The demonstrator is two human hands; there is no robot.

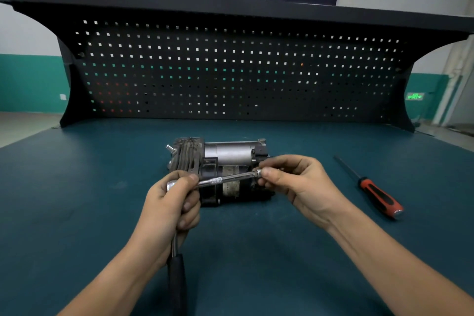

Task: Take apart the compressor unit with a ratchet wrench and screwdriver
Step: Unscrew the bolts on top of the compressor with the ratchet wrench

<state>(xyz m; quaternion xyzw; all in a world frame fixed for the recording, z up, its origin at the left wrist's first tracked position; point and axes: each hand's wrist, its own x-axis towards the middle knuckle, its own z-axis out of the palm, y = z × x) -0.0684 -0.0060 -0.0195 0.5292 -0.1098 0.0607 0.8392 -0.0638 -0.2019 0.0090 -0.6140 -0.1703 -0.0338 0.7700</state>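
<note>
compressor unit (218, 169) – mid worktop (77, 187), w/ screwdriver (372, 188) near right edge; left hand (171, 210) wrapped round ratchet wrench (177, 251), right hand (289, 179) pinching tip of its extension bar (228, 179) – risk: half-seated bar drops off under torque.

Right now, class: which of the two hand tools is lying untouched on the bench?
The screwdriver, with its red and black handle, lying alone right of the compressor. The ratchet wrench is held in both hands.
</note>
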